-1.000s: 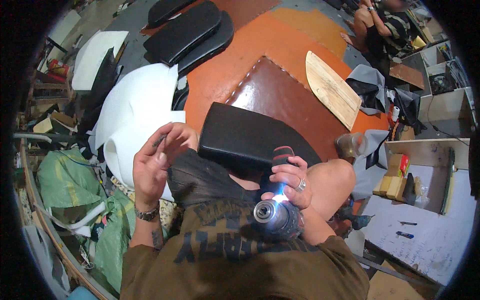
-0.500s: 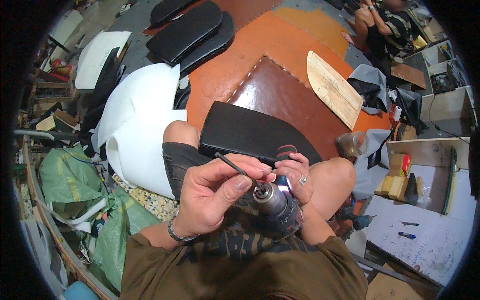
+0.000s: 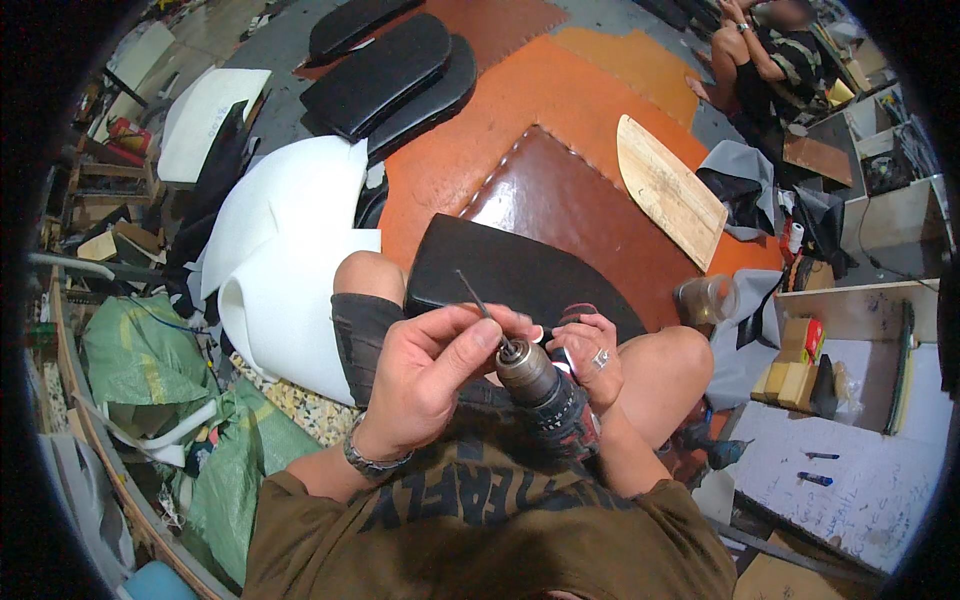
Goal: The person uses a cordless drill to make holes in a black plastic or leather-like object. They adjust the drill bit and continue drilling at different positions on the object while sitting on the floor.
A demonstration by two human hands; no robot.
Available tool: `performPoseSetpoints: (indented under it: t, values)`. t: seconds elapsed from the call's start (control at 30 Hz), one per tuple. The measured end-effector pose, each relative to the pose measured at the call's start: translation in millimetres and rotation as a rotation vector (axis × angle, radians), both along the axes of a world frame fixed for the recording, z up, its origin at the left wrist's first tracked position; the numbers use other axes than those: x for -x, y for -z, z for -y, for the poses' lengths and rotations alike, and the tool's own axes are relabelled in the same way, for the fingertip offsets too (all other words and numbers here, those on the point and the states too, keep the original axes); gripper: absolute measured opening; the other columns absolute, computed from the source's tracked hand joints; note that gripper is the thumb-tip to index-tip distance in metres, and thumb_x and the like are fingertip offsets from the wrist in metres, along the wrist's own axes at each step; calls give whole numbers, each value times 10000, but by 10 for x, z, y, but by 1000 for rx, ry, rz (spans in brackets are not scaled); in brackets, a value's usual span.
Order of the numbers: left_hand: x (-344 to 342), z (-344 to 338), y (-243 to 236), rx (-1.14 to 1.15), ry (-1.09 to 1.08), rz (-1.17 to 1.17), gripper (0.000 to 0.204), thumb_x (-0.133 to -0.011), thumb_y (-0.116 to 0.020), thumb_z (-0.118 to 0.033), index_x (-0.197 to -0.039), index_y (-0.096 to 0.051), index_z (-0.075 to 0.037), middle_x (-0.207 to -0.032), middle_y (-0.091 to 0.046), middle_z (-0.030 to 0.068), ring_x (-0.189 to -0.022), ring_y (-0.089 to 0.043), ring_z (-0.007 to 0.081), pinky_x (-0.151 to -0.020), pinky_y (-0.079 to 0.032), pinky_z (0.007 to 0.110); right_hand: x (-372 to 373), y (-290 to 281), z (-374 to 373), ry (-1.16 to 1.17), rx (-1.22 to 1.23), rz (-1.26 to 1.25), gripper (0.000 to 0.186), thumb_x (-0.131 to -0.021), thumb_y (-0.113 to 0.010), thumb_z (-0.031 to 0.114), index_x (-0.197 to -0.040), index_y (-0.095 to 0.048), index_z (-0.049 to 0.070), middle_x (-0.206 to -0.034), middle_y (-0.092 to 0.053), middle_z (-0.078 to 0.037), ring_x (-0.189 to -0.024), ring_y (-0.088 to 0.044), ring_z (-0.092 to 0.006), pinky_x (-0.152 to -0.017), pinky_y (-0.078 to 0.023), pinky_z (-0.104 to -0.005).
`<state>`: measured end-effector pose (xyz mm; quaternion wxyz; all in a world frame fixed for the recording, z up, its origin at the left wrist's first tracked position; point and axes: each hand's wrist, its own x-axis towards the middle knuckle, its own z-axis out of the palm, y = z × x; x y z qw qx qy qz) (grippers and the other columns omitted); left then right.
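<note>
Drill (image 3: 545, 400) held over the lap, chuck up, right hand (image 3: 590, 358) wrapped closed around its body. Left hand (image 3: 430, 375) pinching a thin bit (image 3: 478, 300) at the chuck. Black cushion (image 3: 520, 280) resting across the knees, just beyond. Small red-and-tan boxes (image 3: 795, 360) stacked on the shelf, far right. White foam sheet (image 3: 285, 260) at left; open orange floor mat (image 3: 560, 100) ahead.

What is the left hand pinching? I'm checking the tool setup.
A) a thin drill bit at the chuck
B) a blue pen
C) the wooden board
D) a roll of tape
A: the left hand pinches a thin drill bit seated in the chuck of the drill that the right hand grips.
</note>
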<state>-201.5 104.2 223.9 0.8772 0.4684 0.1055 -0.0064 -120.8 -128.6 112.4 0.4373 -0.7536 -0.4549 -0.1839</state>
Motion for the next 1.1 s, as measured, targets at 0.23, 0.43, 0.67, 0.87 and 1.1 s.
performPoseSetpoints:
  t: [0.23,0.43,0.67,0.87,1.1]
  values:
    - [-30,-222,-10,-136,-78,162,317,-1113,-537,-103,-1380,-635,36,-1286,-728,199,-1167,-724,247,-1034,-579,388,-47,35,24,10,2,-72,373,-857,-720,32,-1229,-726,19,-963,-778,-120,-942,-736,-314,-944,-510,-515]
    - [-68,-168,-71,-23,-110,178,377,-1109,-554,-95,-1462,-570,36,-1242,-743,228,-1132,-745,304,-1039,-590,438,-49,-3,-40,18,-26,55,427,-807,-752,41,-1233,-725,42,-952,-768,-104,-926,-736,-308,-942,-511,-511]
    - [-119,-100,-111,47,-129,34,422,-1070,-637,-136,-1463,-541,-20,-1151,-768,192,-1061,-770,316,-971,-626,458,-37,-67,-96,2,-34,86,414,-797,-758,57,-1209,-724,35,-929,-757,-89,-913,-739,-299,-960,-498,-508]
    - [-132,-132,-16,110,-58,5,332,-1090,-606,-136,-1388,-561,4,-1179,-757,193,-1105,-759,313,-974,-624,442,-41,-65,-93,5,-3,85,402,-813,-761,67,-1213,-727,48,-925,-755,-88,-905,-739,-295,-945,-501,-507]
    - [-122,-151,34,86,-45,-7,272,-1093,-595,-136,-1330,-564,-5,-1171,-753,182,-1113,-756,310,-977,-619,426,-33,-55,-101,26,-21,56,408,-825,-765,73,-1231,-728,45,-953,-763,-101,-908,-739,-299,-927,-512,-514]
